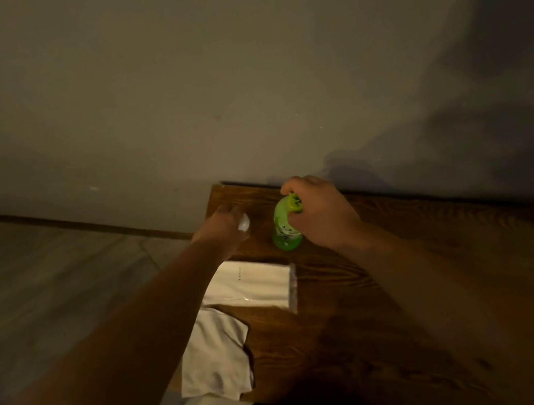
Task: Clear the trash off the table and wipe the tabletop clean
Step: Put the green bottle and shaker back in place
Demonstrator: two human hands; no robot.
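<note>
A green plastic bottle (284, 232) stands upright near the far edge of the dark wooden table (361, 309). My right hand (320, 211) is closed around its neck and yellow-green cap. My left hand (224, 224) is at the table's far left corner, fingers curled on a small white object (243, 223) that is too blurred to identify. A white tissue pack in clear wrap (253, 285) lies flat on the table's left side. A loose white cloth or tissue (217, 355) lies nearer me, hanging over the left edge.
The table stands against a plain wall (241, 84). To its left is grey floor (46, 287) with a dark baseboard. The scene is dim and shadowed on the right.
</note>
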